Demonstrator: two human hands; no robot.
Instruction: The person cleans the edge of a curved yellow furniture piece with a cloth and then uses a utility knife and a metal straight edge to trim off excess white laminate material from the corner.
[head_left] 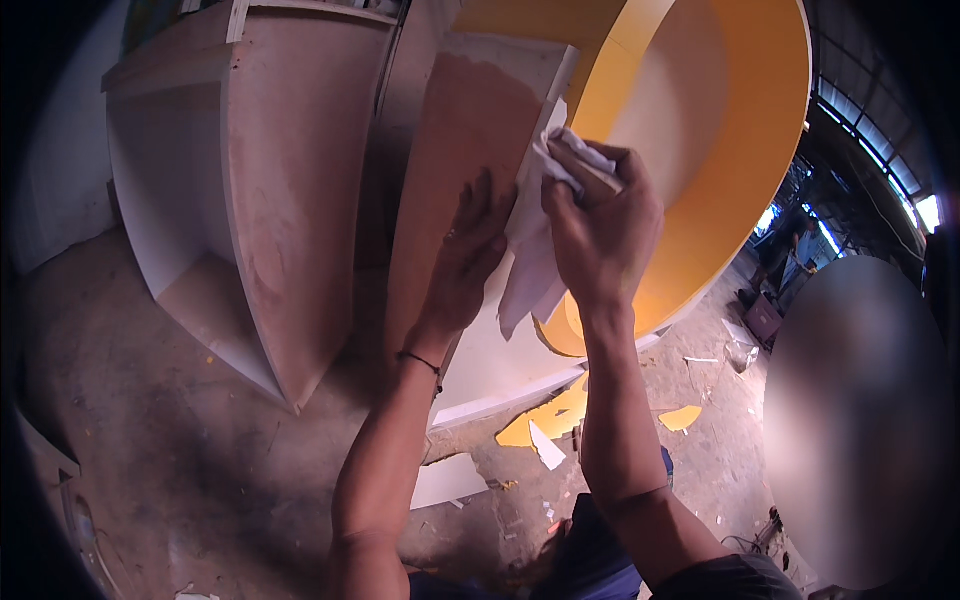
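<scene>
Clearly the right hand (600, 225) clutches a rag (535, 235) at the panel (465, 170) edge — left hand (470, 255) flat, bracing; the rag could snag there.

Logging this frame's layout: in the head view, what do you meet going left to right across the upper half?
Pale wooden cabinet piece → brown upright panel → left hand flat on it → white cloth → right hand gripping the cloth → curved yellow panel.

No packages, labels, signs or screens show anywhere in this view of the workshop floor and the plywood pieces.
</scene>
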